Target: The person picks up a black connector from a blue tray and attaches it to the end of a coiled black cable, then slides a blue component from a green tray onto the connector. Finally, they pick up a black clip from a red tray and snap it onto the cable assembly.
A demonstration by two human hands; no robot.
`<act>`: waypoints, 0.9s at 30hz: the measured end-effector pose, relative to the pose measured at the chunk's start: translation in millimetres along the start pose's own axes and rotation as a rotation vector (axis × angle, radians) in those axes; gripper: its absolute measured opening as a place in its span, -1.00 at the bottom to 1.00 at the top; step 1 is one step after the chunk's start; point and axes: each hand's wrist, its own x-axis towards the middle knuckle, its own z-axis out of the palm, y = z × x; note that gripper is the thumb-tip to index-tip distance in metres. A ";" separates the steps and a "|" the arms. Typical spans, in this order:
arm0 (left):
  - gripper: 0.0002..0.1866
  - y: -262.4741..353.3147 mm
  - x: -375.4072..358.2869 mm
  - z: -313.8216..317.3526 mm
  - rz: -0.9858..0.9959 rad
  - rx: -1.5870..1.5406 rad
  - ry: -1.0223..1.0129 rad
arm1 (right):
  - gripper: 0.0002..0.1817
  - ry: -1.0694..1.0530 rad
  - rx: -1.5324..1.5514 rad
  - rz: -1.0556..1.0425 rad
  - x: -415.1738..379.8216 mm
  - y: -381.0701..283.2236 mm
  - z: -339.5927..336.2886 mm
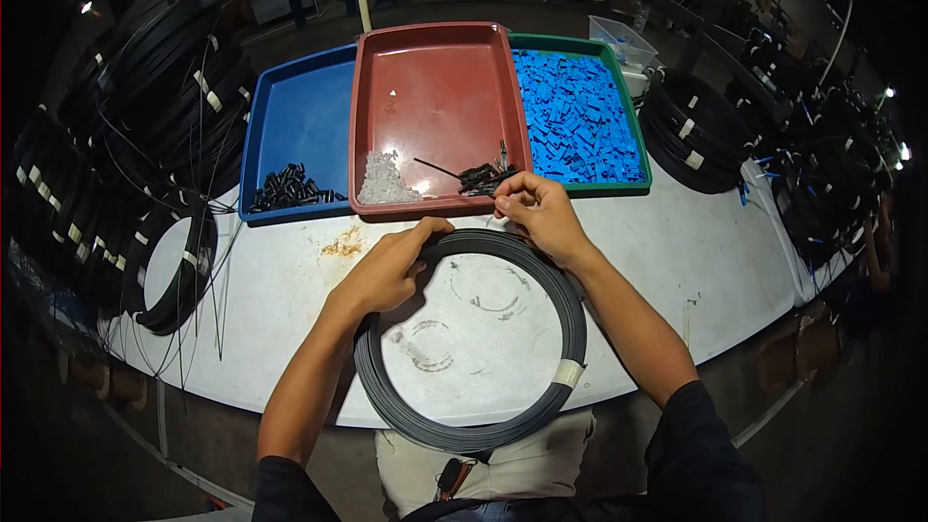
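A coil of dark grey cable (573, 319), bound with a whitish tape band (568, 373), lies on the white table and overhangs its front edge. My left hand (387, 269) grips the coil's upper left, fingers over the far side and thumb inside the ring. Above the coil's upper right, my right hand (541, 215) is closed in a pinch at the front rim of the red tray (435, 68). What its fingertips hold is too small to make out. Just beyond them, small black parts (483, 178) lie in that tray, beside a pile of clear pieces (387, 182).
A blue tray (300, 116) with black pieces (290, 188) stands left; a green-rimmed tray (633, 135) of blue connectors (575, 116) stands right. More cable coils (174, 275) crowd the left, with loose ends hanging down. Other coils (691, 126) sit at the right.
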 end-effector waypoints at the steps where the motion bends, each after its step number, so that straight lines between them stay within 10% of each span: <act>1: -0.39 -0.5 2.2 0.3 -0.005 -0.005 0.004 | -0.93 -0.009 -0.031 -0.003 -0.6 -1.2 -0.4; 11: -0.32 9.4 37.4 10.5 0.216 0.093 -0.160 | -0.84 -0.049 -0.087 -0.017 7.3 4.1 -14.1; 27: -0.54 -2.4 35.6 19.3 0.263 -0.120 0.119 | -0.86 0.119 -0.594 -0.305 -21.3 -1.2 -17.4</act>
